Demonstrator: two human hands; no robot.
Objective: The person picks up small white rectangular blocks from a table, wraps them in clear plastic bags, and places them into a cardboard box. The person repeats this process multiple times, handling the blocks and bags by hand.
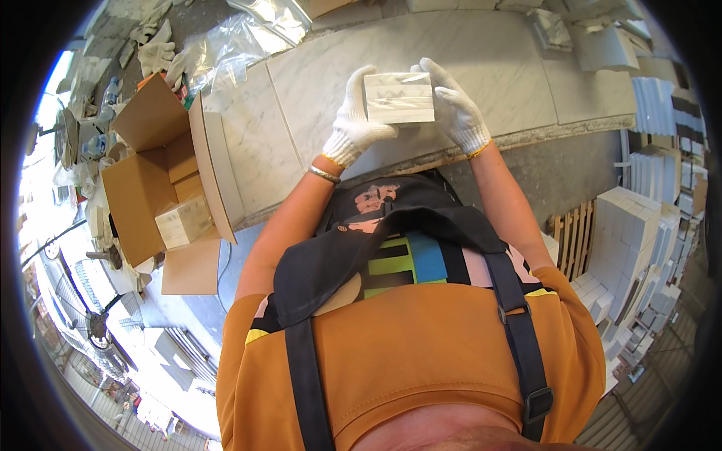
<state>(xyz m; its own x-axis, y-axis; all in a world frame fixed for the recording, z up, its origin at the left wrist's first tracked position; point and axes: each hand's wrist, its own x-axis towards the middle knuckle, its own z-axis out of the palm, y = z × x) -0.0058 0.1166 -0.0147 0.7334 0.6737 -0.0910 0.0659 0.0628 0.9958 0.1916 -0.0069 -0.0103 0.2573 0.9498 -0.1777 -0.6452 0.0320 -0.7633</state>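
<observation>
A small block of stacked white marble tiles (399, 98), with a glossy clear film over it, is between my two hands above the marble slab worktop (479, 67). White knit gloves cover both hands. My left hand (356, 115) grips the block's left side, its thumb along the near corner and its fingers up the far side. Against the right side rests my right hand (457, 107), its fingers curved and partly raised past the far corner. To the left, an open cardboard box (141, 197) holds a similar wrapped block (183, 221).
Clear plastic bags (237, 51) lie at the worktop's far left. Loose gloves (155, 56) and water bottles (95, 145) are beyond the box. Stacked white tiles (623, 225) and a wooden pallet (574, 234) stand to the right. A pedestal fan (97, 324) stands lower left.
</observation>
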